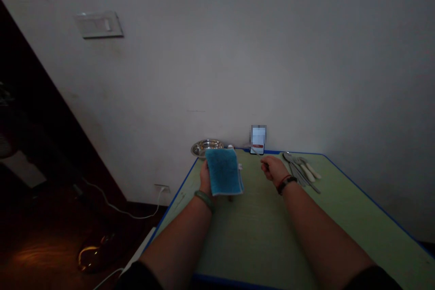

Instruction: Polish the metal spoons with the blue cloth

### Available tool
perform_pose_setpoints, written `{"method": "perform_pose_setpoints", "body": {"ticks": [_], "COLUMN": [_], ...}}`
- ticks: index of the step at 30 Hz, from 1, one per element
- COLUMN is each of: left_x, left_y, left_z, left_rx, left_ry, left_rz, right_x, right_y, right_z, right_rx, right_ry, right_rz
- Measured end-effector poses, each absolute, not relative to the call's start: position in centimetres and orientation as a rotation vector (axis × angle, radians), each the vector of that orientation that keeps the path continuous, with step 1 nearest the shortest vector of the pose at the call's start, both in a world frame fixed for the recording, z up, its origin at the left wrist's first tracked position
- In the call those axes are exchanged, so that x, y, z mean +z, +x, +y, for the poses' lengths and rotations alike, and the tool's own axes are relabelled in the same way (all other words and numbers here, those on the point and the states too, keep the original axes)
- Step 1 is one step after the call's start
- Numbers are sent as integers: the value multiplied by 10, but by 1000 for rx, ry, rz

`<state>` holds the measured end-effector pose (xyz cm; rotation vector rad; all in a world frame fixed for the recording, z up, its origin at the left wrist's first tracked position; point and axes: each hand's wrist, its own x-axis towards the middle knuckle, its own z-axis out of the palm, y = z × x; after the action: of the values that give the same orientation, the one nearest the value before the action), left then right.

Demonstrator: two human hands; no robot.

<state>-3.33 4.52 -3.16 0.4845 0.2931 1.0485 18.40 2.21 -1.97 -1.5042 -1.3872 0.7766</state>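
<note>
My left hand (205, 178) holds up a folded blue terry towel (223, 172) with a pale trim along one edge, and the towel hides most of the fingers. My right hand (273, 168) hovers over the green table top (258, 231) with its fingers curled. A thin pale line runs from it toward a phone (258, 140), but I cannot tell whether the hand holds anything. To its right lies a group of spoons and other metal cutlery (301, 170), some with cream handles, not touching the hand.
A shallow steel bowl (206, 147) sits at the table's far left corner, against the white wall (217, 68). The table has a blue edge. Left of it are a wall socket (162, 188), a white cable (122, 212) and a dark floor.
</note>
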Motion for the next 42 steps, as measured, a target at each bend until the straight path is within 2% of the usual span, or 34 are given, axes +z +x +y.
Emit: {"method": "perform_pose_setpoints", "body": {"ticks": [6,14,42], "left_x": [-29,-34,-35], "left_y": [-35,-35,-27], "left_z": [40,43,42], "left_rx": [991,998,980], "left_ry": [497,518,537], "left_rz": [331,301,342], "right_x": [-13,-30,-35], "right_y": [190,190,178], "right_z": [-2,-31,-44], "right_rx": [1235,1449,1359], "right_ry": [-1286,-1190,-1176], "right_rz": [-954,-907,-1038]}}
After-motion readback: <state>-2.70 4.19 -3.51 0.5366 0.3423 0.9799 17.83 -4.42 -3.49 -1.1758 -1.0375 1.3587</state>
